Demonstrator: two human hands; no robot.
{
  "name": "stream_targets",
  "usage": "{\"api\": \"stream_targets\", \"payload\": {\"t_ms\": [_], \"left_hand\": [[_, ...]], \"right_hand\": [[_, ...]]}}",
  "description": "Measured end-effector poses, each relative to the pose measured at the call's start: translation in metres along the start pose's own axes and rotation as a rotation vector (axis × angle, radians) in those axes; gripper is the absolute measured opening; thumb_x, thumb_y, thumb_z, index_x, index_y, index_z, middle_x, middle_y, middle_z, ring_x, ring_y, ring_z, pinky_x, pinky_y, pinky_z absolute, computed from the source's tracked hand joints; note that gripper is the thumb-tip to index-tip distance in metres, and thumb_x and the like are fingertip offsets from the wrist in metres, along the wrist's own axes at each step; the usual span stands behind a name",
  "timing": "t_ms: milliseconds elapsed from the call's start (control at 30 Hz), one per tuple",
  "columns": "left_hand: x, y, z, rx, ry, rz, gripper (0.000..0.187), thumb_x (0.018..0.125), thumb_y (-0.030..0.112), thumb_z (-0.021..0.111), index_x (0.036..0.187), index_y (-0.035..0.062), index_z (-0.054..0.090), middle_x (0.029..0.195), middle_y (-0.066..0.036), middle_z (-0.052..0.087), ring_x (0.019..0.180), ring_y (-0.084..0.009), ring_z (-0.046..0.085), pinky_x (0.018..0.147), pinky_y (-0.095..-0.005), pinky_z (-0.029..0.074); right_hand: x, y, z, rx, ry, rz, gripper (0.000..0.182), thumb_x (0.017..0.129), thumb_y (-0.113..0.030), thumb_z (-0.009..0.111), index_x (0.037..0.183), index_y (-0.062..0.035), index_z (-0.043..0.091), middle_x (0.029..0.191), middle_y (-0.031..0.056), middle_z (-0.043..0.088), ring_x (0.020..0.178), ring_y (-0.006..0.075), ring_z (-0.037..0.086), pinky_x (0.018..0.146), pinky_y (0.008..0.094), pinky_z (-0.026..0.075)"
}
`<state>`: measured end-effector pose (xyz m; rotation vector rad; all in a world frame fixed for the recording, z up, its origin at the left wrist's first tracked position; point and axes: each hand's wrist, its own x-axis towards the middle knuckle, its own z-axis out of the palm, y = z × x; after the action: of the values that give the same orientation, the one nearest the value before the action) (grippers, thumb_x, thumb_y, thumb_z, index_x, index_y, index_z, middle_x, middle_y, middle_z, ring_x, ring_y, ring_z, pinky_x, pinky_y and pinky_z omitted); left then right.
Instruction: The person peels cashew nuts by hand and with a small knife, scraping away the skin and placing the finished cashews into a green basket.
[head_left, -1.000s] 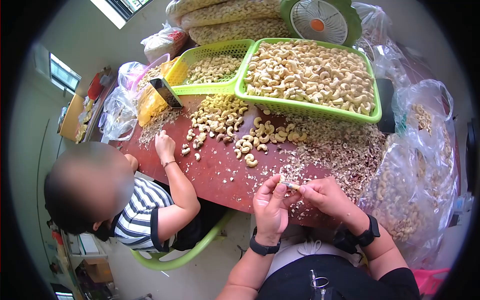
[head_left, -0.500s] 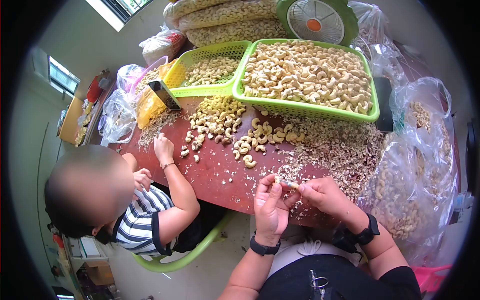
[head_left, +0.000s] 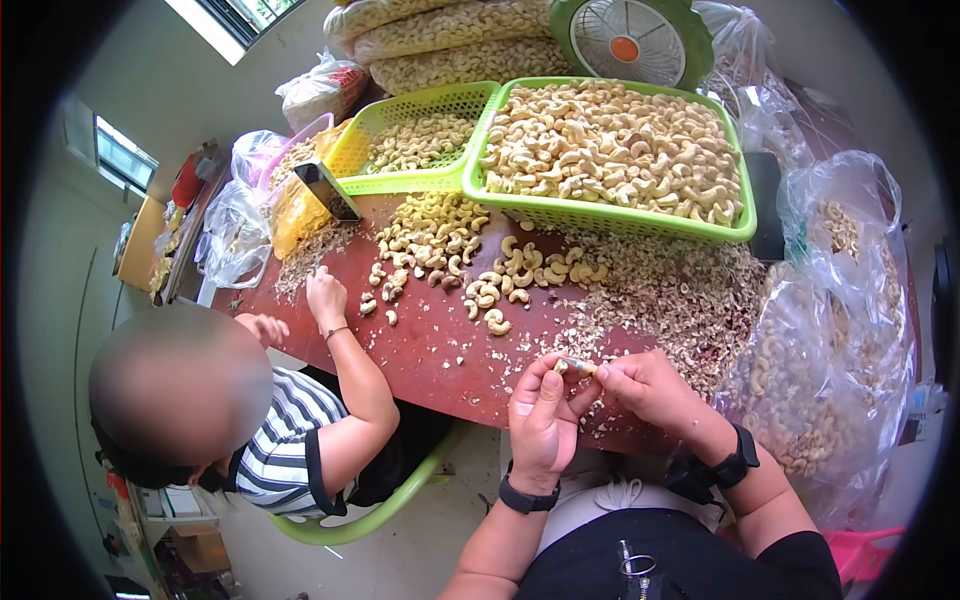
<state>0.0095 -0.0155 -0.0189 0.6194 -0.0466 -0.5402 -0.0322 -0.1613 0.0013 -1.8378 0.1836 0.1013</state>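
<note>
Near the front edge of the red table point(head_left: 420, 345), my left hand point(head_left: 538, 412) pinches a pale cashew nut point(head_left: 561, 367) between thumb and fingers, palm turned up. My right hand point(head_left: 650, 390) is closed around a short, slim knife-like tool point(head_left: 582, 368), its tip against or very close to the nut; the blade is too small to make out. Beyond my hands lie loose cashews point(head_left: 497, 322) and a spread of peeled skin flakes point(head_left: 690, 300).
A green basket point(head_left: 600, 228) heaped with cashews stands at the back, beside a yellow-green basket point(head_left: 400, 183). A clear plastic bag of nuts point(head_left: 800, 400) lies right. On the left sits a co-worker point(head_left: 290, 440), near a propped phone point(head_left: 328, 190). Behind is a fan point(head_left: 650, 45).
My hands stay almost in place, with the nut and tool shifting slightly. The co-worker's one hand has moved from near the head toward the table edge; their other hand stays on the table.
</note>
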Motion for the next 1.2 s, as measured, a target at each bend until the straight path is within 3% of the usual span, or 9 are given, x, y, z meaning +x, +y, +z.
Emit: {"api": "stream_targets", "payload": {"t_ms": [333,600,933,1200], "left_hand": [[0.003,0.008,-0.005,0.014,-0.013,-0.057,0.017,0.086,0.005,0.045,0.102,0.0056,0.046,0.096,-0.009,0.054,0.093,-0.0205,0.055,0.079,-0.0396,0.05],[0.003,0.01,-0.01,-0.047,-0.069,-0.059,0.016,0.082,0.0,0.043,0.098,0.0005,0.046,0.092,-0.013,0.054,0.089,-0.0222,0.056,0.077,-0.0388,0.051],[0.002,0.007,-0.012,-0.101,-0.067,-0.078,0.016,0.082,0.001,0.042,0.098,-0.0007,0.045,0.094,-0.015,0.054,0.09,-0.0245,0.056,0.079,-0.0398,0.05],[0.001,0.003,-0.01,-0.227,-0.101,-0.111,0.015,0.085,0.004,0.042,0.1,0.0014,0.045,0.091,-0.012,0.055,0.088,-0.0206,0.057,0.086,-0.0409,0.046]], "right_hand": [[-0.002,-0.007,0.0,-0.045,-0.059,0.066,0.034,0.083,-0.031,0.05,0.073,-0.0017,0.063,0.052,0.0076,0.056,0.048,0.0107,0.052,0.046,0.0261,0.04],[-0.003,-0.009,0.0,-0.036,-0.084,0.09,0.032,0.083,-0.029,0.052,0.074,-0.0014,0.063,0.052,0.0064,0.055,0.048,0.0072,0.049,0.046,0.0254,0.039],[-0.004,-0.013,-0.002,-0.004,-0.091,0.097,0.032,0.084,-0.03,0.052,0.074,-0.0016,0.063,0.053,0.0056,0.056,0.049,0.0072,0.049,0.047,0.0251,0.04],[-0.001,0.0,-0.003,0.019,-0.034,0.038,0.033,0.084,-0.03,0.051,0.074,-0.0015,0.063,0.053,0.0057,0.056,0.05,0.0076,0.05,0.048,0.0251,0.04]]}}
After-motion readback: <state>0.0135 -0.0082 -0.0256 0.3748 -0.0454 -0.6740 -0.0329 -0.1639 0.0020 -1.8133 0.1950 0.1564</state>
